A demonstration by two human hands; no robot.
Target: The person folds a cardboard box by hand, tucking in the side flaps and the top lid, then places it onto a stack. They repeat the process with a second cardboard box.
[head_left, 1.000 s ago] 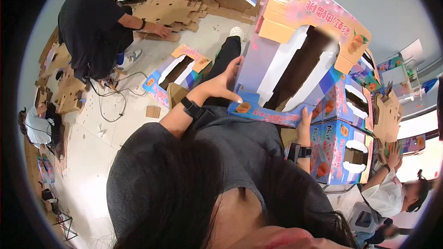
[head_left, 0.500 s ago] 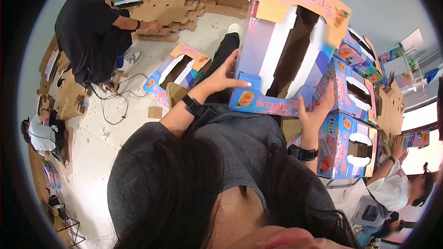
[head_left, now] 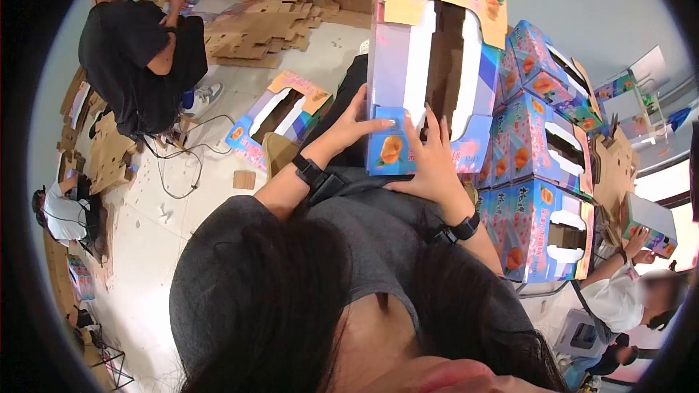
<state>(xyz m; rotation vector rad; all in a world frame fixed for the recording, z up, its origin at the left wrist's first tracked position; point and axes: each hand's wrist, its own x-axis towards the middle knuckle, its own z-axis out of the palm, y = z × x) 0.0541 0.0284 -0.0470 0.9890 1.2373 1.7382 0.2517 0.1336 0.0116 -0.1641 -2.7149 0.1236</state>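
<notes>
A printed cardboard fruit box point(head_left: 473, 73), blue, purple and orange with peach pictures, stands tilted in front of my body. White flaps line the long opening on its face. My left hand point(head_left: 357, 127) grips its left side, thumb over the blue front flap and the other fingers partly hidden behind. At the front edge, my right hand point(head_left: 433, 164) lies against the blue flap with fingers stretched and apart, its thumb lower at the edge. The hand covers part of the flap's lettering.
Similar boxes point(head_left: 539, 229) are stacked on the right. Another box point(head_left: 280, 116) lies on the floor to the left, near a cable point(head_left: 171, 191). Flattened cardboard point(head_left: 255, 29) lies at the back. Co-workers sit at left and right; one holds a box point(head_left: 650, 222).
My right hand has moved from the box's right side onto its front flap. The box has shifted slightly left. The person at upper left has raised an arm and handles printed cardboard.
</notes>
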